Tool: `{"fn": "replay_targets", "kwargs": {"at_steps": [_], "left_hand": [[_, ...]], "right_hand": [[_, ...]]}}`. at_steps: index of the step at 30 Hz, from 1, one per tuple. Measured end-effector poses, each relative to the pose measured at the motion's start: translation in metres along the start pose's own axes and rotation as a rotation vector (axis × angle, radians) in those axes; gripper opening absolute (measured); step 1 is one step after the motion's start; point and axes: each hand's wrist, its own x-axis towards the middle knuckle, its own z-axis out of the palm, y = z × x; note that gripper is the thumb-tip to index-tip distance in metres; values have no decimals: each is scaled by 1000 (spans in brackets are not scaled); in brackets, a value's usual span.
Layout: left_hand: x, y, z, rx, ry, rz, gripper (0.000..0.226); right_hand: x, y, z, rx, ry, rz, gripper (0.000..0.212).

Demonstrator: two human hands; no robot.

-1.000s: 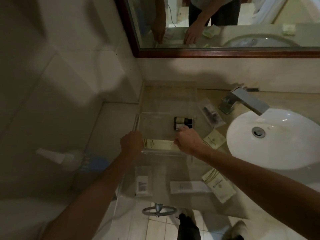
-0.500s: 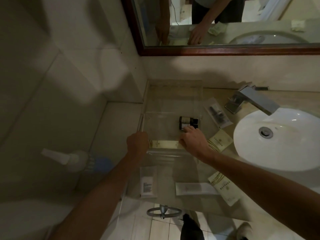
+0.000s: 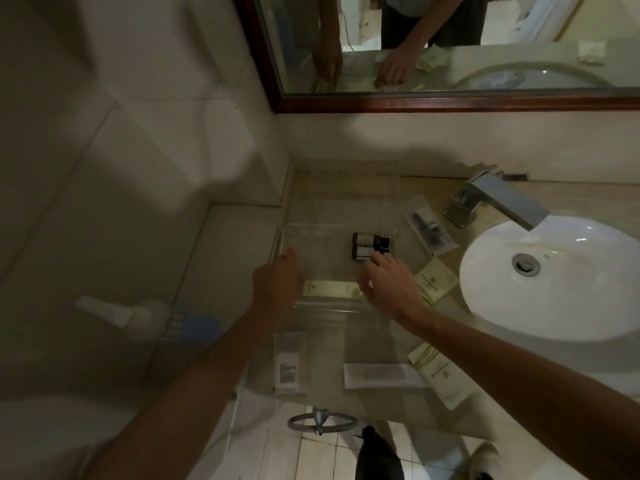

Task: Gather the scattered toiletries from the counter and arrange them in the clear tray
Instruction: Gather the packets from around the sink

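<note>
Not a lot has moved over the last second. The left hand (image 3: 277, 282) is still parked at the left edge of the clear tray (image 3: 311, 237), fingers curled down like it's gripping the rim or that end of the cream box, though I can't see the fingertips well enough to say which. The right hand (image 3: 389, 282) has crept a bit further in: fingertips now touching the nearer of the two small dark bottles (image 3: 369, 245), which lie side by side in the tray just beyond it. Fingers are loosely bent, not wrapped round anything I can make out.

The long cream box (image 3: 330, 289) lies flat between the two hands along the tray's near edge, same as before.

So I'd say this is tidying what's already in, not fetching. Plenty still out on the worktop: a clear packet (image 3: 429, 225) beyond the right hand by the tap (image 3: 498, 202), a cream sachet (image 3: 434, 282) just right of it, then nearer the body a white tube (image 3: 379, 375), another cream sachet (image 3: 441, 374) and a small packet (image 3: 287, 367) below the left hand. Maybe a third done.
</note>
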Motion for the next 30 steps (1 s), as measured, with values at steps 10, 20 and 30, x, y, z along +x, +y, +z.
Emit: {"fn": "replay_targets", "kwargs": {"at_steps": [10, 20, 30], "left_hand": [[4, 136, -83, 17, 184, 261, 47], [-13, 406, -112, 1, 290, 526, 47], [-1, 622, -88, 39, 234, 635, 49]], "right_hand": [[-68, 131, -103, 45, 227, 162, 30], [-205, 342, -199, 77, 338, 396, 27], [-316, 546, -233, 27, 179, 629, 32]]}}
